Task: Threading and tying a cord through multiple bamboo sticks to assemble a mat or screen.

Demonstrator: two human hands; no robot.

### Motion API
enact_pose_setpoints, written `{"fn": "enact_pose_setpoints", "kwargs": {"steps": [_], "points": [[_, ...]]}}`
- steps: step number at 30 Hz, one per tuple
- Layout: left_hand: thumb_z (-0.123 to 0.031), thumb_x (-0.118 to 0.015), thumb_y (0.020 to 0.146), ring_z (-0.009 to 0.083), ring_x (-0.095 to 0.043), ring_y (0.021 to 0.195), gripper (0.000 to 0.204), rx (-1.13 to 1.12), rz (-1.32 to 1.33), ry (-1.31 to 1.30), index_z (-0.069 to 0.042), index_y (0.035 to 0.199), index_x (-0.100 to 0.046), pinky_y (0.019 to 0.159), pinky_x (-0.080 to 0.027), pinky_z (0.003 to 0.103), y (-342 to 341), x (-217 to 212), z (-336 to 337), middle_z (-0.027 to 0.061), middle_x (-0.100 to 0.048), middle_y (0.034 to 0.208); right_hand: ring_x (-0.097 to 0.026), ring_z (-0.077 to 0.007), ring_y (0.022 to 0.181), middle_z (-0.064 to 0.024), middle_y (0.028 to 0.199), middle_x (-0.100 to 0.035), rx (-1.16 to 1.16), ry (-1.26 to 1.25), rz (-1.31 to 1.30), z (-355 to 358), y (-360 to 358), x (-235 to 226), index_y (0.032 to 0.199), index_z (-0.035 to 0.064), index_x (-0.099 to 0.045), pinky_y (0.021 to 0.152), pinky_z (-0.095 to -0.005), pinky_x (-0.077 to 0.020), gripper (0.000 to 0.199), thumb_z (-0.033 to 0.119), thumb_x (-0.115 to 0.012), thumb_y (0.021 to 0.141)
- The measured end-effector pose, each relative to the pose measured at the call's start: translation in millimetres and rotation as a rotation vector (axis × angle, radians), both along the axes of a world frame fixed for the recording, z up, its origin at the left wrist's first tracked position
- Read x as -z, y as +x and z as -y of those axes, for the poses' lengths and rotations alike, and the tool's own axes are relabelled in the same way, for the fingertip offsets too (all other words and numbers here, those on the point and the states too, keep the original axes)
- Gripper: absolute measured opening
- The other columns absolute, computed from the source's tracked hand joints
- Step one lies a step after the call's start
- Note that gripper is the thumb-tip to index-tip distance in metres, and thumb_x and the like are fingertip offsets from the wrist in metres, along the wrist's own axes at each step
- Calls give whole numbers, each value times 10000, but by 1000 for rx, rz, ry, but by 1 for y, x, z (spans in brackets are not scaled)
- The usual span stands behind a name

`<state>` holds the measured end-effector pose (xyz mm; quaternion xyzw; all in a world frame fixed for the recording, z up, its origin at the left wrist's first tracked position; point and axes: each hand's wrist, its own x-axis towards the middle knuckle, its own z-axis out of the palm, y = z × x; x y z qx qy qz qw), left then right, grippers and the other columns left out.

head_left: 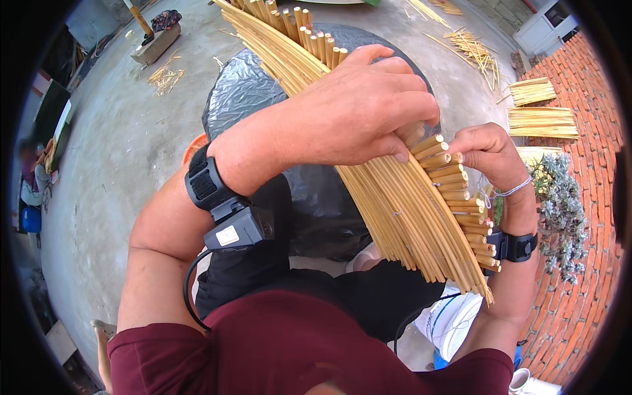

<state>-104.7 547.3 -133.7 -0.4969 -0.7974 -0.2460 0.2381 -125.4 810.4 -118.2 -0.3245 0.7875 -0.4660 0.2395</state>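
A long mat of straw-coloured stalks [395,214], laid side by side, slants from the top of the view down to my lap at the right. Thicker cut stalk ends [454,178] stick out along its right edge. My left hand [372,105] reaches across the mat, its fingers curled over that edge and its thumb on the stalks. One blurred stalk end shows under those fingers. Close beside the cut ends, my right hand [490,151] is closed, thumb and forefinger together. A thin pale thread hangs near it, but what the fingertips hold is hidden.
Black plastic sheeting [240,89] covers a rounded surface under the mat. Bundles of stalks [543,123] lie by the brick paving [586,217] at the right, near a silvery plant [559,210]. Below my right arm stands a white bucket [454,319]. Loose stalks [471,52] lie on the concrete.
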Motion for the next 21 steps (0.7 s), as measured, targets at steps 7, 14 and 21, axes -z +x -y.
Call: {"fn": "enact_pose_setpoints", "kwargs": {"steps": [7,14,21], "points": [[-187,-738,634,224,-527,905,353,12,55,-17,-131,936,-565,1006,-289,501,-6,2,-9,6,-527,851,-526,-129,603,-62,645,-575,-79,16,-217,-2,-11,-3,836,11,-710,548,-258,-385,147,-25,-641,711],[-204,-714,651,232,-500,843,318,66,2,27,-123,913,-554,862,-346,403,-18,5,-22,7,-520,818,-514,-129,576,-53,622,-558,-92,9,-322,-7,-16,-4,821,22,-712,508,-253,-363,117,15,-660,717],[-214,-701,637,236,-477,789,317,111,14,10,-111,897,-552,813,-352,377,-24,5,-29,15,-485,790,-534,-136,579,-56,634,-574,-100,-69,-263,-11,-19,9,817,26,-713,512,-254,-380,117,5,-658,715]]}}
